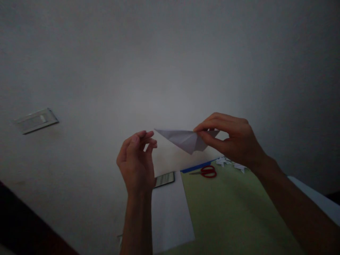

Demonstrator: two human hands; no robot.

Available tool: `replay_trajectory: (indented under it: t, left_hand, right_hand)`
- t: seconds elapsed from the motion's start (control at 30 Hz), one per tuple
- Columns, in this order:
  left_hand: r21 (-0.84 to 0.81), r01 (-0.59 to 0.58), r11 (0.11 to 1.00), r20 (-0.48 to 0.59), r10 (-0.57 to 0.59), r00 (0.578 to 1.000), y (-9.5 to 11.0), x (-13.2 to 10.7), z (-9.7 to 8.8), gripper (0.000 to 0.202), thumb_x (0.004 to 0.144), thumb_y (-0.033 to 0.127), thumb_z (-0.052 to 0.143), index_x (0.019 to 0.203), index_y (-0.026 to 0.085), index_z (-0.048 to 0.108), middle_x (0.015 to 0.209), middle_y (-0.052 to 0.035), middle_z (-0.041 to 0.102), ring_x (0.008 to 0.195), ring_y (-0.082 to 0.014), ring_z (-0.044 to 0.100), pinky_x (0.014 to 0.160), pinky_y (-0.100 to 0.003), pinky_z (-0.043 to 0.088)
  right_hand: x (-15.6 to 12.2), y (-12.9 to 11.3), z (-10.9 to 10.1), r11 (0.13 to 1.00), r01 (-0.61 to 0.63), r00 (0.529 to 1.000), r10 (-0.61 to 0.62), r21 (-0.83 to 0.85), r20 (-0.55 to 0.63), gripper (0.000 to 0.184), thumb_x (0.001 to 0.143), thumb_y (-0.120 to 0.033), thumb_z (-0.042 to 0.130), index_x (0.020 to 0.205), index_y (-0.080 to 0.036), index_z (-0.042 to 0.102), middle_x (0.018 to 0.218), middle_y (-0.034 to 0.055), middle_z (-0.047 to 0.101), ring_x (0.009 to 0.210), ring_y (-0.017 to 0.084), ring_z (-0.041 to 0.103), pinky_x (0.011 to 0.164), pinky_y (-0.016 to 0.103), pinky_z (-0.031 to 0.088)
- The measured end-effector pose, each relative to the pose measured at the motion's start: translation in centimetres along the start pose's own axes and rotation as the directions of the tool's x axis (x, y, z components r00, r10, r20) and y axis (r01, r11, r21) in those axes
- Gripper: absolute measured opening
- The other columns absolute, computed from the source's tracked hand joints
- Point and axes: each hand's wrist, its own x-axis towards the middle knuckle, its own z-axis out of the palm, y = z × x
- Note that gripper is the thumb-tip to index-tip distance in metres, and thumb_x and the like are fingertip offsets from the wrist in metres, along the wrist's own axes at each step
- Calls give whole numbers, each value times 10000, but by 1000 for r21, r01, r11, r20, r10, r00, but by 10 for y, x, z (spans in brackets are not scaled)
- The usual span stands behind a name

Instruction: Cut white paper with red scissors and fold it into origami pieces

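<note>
A folded white piece of paper is held up in front of the wall, its long edge on top and a point hanging down. My right hand pinches it by the upper edge between thumb and fingers. To the left of the paper's pointed tip, my left hand is raised with its fingers curled and apart, holding nothing. A small gap lies between those fingertips and the paper.
Below are red-handled scissors, a phone and a large white sheet on a green tabletop. White paper scraps lie at the back. A switch plate is on the wall at left.
</note>
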Motion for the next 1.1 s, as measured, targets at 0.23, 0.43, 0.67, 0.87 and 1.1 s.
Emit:
replay_trajectory:
  t: [0.23,0.43,0.67,0.87,1.1]
  left_hand:
    - [225,-98,969,106,76,991,-1,-8,2,150,900,321,732,878,198,815,739,-26,746,677,-137,672,710,-282,565]
    - [249,-92,964,140,58,988,1,-7,-1,155,905,275,698,885,196,829,842,-50,796,722,-166,723,738,-310,611]
    - [251,-64,966,126,32,991,-3,-8,-2,114,839,243,810,945,200,821,927,-63,811,828,-184,759,804,-311,633]
    - [259,-126,958,160,87,983,-2,-8,-3,168,846,228,819,1012,210,802,976,-64,806,860,-189,766,825,-325,642]
    - [412,-260,874,267,157,951,5,-8,-10,153,825,175,832,965,202,777,990,-58,796,864,-181,759,853,-315,642]
  right_hand:
    - [-3,4,3,974,141,990,-142,-177,5,137,985,-183,629,1009,-229,756,914,68,751,830,211,685,735,361,528]
    - [-7,11,4,942,192,981,-190,-275,35,146,1000,-197,617,1047,-228,751,920,73,744,828,218,652,733,376,481]
    - [-7,13,4,935,224,974,-222,-274,39,180,994,-164,612,1098,-233,741,943,74,753,840,218,642,739,380,472]
    - [-8,14,4,938,228,973,-227,-260,34,178,999,-159,608,1099,-219,742,949,82,753,842,218,656,741,379,489]
    - [-10,18,3,935,227,973,-227,-274,33,175,1006,-173,603,1089,-225,748,949,79,755,848,221,663,746,379,493]
